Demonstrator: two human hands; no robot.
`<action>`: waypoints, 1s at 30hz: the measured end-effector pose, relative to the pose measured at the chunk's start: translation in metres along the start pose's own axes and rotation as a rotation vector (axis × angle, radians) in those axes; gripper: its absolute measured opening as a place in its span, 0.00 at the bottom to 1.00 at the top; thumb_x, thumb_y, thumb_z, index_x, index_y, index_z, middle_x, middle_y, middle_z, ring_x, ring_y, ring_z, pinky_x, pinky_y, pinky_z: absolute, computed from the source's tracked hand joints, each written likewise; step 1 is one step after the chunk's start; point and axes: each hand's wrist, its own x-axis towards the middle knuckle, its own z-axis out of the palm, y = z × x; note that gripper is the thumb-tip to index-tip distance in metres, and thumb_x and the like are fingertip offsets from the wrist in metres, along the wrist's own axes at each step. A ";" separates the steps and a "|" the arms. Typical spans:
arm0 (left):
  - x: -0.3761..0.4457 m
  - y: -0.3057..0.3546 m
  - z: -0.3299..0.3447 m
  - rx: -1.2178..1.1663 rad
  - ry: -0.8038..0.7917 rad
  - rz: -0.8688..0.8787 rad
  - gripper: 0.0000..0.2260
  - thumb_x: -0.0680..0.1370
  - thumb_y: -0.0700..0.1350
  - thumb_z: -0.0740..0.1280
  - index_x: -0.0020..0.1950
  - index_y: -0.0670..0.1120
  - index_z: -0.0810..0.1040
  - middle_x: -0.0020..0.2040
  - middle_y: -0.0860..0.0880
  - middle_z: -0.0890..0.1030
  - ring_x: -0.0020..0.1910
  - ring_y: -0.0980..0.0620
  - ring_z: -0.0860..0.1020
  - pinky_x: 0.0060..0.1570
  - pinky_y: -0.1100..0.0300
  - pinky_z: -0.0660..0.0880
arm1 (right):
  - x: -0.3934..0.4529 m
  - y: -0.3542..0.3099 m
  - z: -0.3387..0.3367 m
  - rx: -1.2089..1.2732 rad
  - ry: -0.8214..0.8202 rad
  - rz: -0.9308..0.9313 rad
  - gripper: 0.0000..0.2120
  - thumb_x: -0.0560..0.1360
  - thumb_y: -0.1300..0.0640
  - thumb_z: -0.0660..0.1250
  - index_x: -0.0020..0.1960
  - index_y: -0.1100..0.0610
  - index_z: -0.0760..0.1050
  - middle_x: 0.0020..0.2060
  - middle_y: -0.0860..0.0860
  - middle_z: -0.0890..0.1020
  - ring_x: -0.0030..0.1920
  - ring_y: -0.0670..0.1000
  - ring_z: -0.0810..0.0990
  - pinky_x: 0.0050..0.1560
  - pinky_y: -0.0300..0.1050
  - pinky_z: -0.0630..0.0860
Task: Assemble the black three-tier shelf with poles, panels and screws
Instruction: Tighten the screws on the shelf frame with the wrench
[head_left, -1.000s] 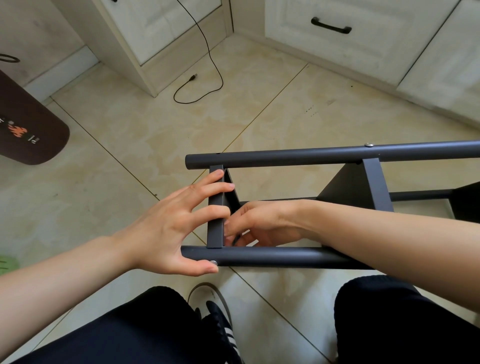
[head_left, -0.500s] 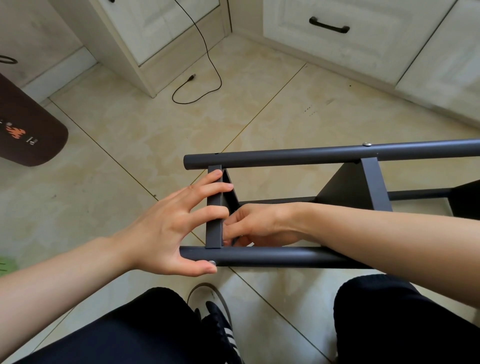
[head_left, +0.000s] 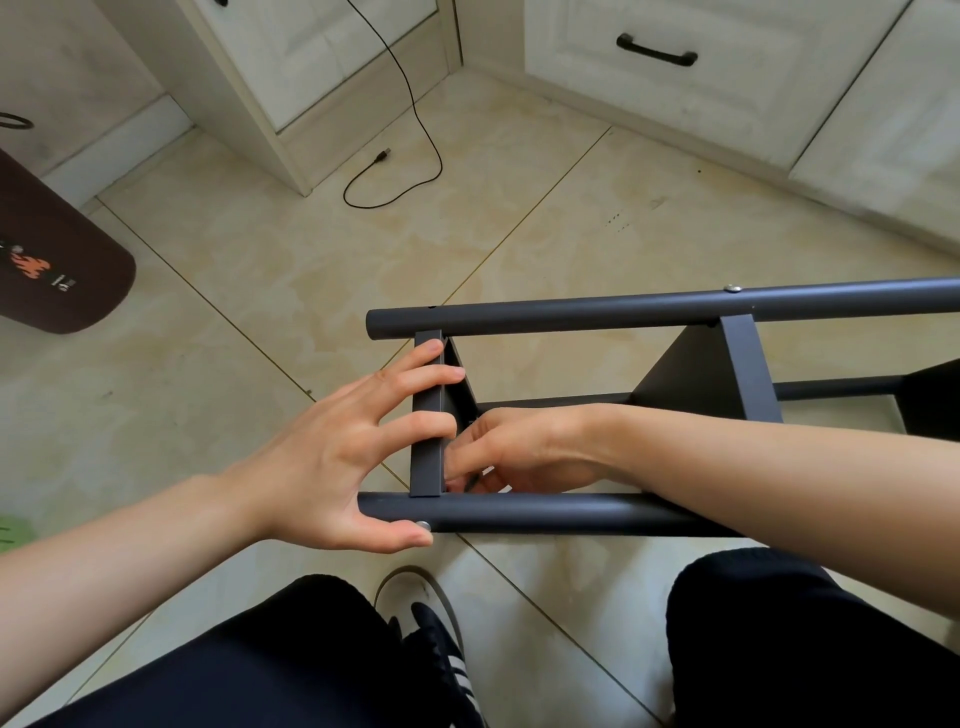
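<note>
beige floor tiles (head_left: 291, 291) run under everything. nearest, black trousers (head_left: 249, 670) and a striped shoe (head_left: 441, 654). just beyond, the near pole (head_left: 545, 514) of the black shelf frame lies on its side; the left hand (head_left: 332, 457) has its thumb under that pole beside a screw (head_left: 424, 525), fingers spread fairly straight across the end panel's edge (head_left: 428, 441). the right hand (head_left: 519, 447) reaches inside behind that panel, fingers curled, pinching something small and thin; what, i cannot tell. farther, the far pole (head_left: 623, 314) carries a second screw (head_left: 732, 288) above the middle panel (head_left: 696, 374). beyond: a black cable (head_left: 415, 130), a brown mat (head_left: 47, 260), white cabinets (head_left: 675, 78).
</note>
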 end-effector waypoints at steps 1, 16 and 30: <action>0.000 0.000 0.000 -0.001 -0.001 -0.002 0.29 0.71 0.65 0.70 0.65 0.51 0.71 0.78 0.46 0.63 0.81 0.44 0.53 0.68 0.47 0.67 | 0.000 0.000 0.000 0.000 0.001 -0.001 0.10 0.75 0.57 0.67 0.35 0.53 0.76 0.34 0.49 0.77 0.33 0.45 0.76 0.40 0.38 0.75; -0.001 0.001 -0.001 -0.017 -0.004 -0.014 0.29 0.70 0.64 0.71 0.64 0.51 0.72 0.78 0.46 0.63 0.81 0.44 0.53 0.68 0.47 0.67 | 0.000 0.000 -0.002 0.025 -0.037 -0.009 0.14 0.79 0.59 0.64 0.36 0.52 0.78 0.33 0.48 0.76 0.34 0.45 0.73 0.41 0.38 0.72; 0.000 0.000 -0.001 -0.013 0.000 -0.006 0.29 0.70 0.65 0.71 0.64 0.52 0.71 0.78 0.47 0.63 0.81 0.45 0.53 0.67 0.51 0.67 | -0.001 -0.003 -0.003 0.041 -0.057 0.041 0.14 0.77 0.59 0.64 0.33 0.54 0.77 0.32 0.49 0.76 0.32 0.46 0.74 0.39 0.38 0.72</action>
